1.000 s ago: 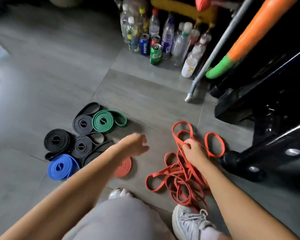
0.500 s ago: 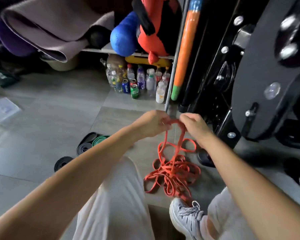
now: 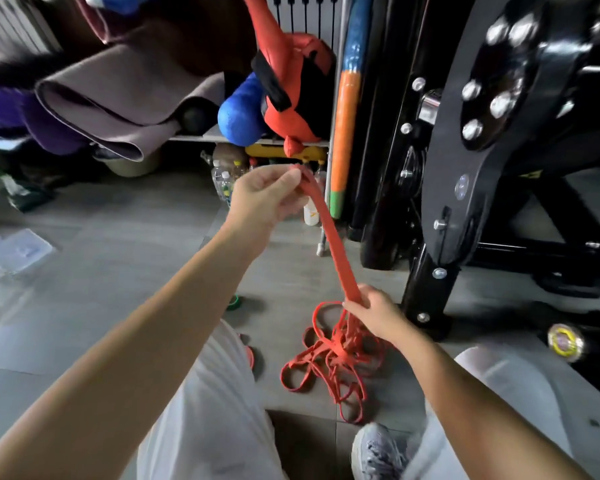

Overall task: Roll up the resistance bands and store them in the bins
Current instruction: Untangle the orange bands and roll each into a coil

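I see the black gym machine filling the right side. On the floor just left of its base lies the tangled pile of red resistance bands. One red band runs taut up from there, left of the machine's upright. The left hand pinches its top end, farther from the machine. The right hand is clenched around its lower end, near the machine's foot.
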Motion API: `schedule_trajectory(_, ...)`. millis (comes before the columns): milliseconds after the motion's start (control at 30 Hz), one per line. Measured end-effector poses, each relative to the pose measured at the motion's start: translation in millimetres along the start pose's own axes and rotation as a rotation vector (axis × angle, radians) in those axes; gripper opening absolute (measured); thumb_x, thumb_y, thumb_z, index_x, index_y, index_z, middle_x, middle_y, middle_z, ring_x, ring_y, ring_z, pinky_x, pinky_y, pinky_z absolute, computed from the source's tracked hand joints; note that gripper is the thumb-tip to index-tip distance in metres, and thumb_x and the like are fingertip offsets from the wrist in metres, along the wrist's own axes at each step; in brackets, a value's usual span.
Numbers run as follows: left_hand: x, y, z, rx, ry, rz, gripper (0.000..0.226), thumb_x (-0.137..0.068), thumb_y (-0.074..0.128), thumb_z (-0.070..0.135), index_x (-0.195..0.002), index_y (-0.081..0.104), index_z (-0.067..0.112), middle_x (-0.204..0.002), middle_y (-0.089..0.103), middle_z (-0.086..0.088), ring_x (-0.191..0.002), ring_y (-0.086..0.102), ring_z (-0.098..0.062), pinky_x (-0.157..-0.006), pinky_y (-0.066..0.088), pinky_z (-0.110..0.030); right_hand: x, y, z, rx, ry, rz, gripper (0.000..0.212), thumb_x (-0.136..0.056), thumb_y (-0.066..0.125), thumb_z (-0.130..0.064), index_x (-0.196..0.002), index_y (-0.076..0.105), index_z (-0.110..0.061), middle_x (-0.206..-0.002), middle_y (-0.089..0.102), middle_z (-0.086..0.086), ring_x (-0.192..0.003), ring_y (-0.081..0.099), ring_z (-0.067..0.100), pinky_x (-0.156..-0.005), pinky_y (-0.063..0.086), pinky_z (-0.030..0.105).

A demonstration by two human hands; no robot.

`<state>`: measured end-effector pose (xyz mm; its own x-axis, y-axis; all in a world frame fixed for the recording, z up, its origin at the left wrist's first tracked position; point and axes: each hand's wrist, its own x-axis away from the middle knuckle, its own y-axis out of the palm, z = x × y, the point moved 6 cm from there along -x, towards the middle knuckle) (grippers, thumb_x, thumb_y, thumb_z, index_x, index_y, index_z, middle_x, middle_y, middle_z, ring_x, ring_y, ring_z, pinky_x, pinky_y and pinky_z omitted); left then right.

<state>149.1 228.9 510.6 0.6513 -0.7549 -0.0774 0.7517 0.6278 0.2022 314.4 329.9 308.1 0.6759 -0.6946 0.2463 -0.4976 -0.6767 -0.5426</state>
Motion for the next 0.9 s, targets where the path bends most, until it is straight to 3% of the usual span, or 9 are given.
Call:
schedule_trajectory(67,1,-10,-2,-0.026,-0.015,0.013,0.012,-0.094,0.053,0.007,-0.088,0.064,0.009,-0.084,0.070,-0.007,-0.076,0.068,-0.015,-0.066,0.054,-0.024,1,-14,-3,-0.076,0.005,0.069,0.012,-0.089,0.060,-0.023,-0.078,0.055,-0.024,-0.073,0.068,-0.001,-0.074,0.066,0.021,-0.082,0.053,0.044)
schedule_trajectory(200,4,-26,-15,-0.190,-0.090,0.049,0.008,-0.093,0.056,0.014,-0.089,0.063,0.012,-0.083,0.071,-0.004,-0.074,0.069,-0.013,-0.065,0.054,-0.026,7,-56,-89,-0.332,-0.181,0.174,0.024,-0.096,0.046,-0.009,-0.074,0.046,-0.019,-0.059,0.051,0.004,-0.054,0.050,0.014,-0.063,0.045,0.035)
schedule_trajectory(367,16,-27,-19,-0.297,-0.105,0.078,0.007,-0.090,0.061,0.012,-0.083,0.062,0.015,-0.071,0.071,0.005,-0.069,0.069,-0.008,-0.063,0.057,-0.025,35,-107,-194,-0.605,-0.407,0.153,0.012,-0.100,0.040,-0.019,-0.092,0.049,-0.020,-0.059,0.041,-0.003,-0.055,0.042,0.009,-0.072,0.050,0.035)
schedule_trajectory(467,22,-30,-17,-0.327,-0.104,0.069,0.005,-0.089,0.062,0.013,-0.084,0.063,0.014,-0.074,0.071,0.002,-0.068,0.069,-0.008,-0.061,0.055,-0.023,49,-123,-223,-0.638,-0.494,0.145,0.012,-0.101,0.039,-0.021,-0.103,0.049,-0.015,-0.059,0.038,-0.004,-0.055,0.040,0.009,-0.066,0.047,0.029)
schedule_trajectory(600,30,-47,-13,-0.332,-0.100,0.127,0.002,-0.088,0.063,0.013,-0.087,0.065,0.014,-0.077,0.069,-0.002,-0.065,0.068,-0.006,-0.061,0.056,-0.021,51,-106,-217,-0.679,-0.495,0.082,0.017,-0.101,0.037,-0.016,-0.103,0.054,-0.017,-0.058,0.037,-0.005,-0.053,0.036,0.009,-0.057,0.039,0.024)
schedule_trajectory(767,43,-71,-14,-0.302,-0.099,0.239,0.011,-0.088,0.063,0.011,-0.081,0.064,0.020,-0.076,0.067,0.000,-0.060,0.066,-0.005,-0.059,0.055,-0.022,59,-92,-215,-0.651,-0.487,0.026,0.011,-0.093,0.056,-0.011,-0.104,0.055,-0.012,-0.058,0.052,-0.015,-0.048,0.040,0.002,-0.051,0.032,0.020)
schedule_trajectory(900,52,-78,-19,-0.351,-0.140,0.255,0.009,-0.088,0.064,0.013,-0.083,0.062,0.021,-0.077,0.067,-0.001,-0.066,0.067,-0.009,-0.063,0.055,-0.024,80,-116,-265,-0.620,-0.655,0.004,0.007,-0.092,0.056,-0.013,-0.098,0.060,-0.012,-0.062,0.046,-0.007,-0.051,0.035,0.007,-0.050,0.027,0.024)
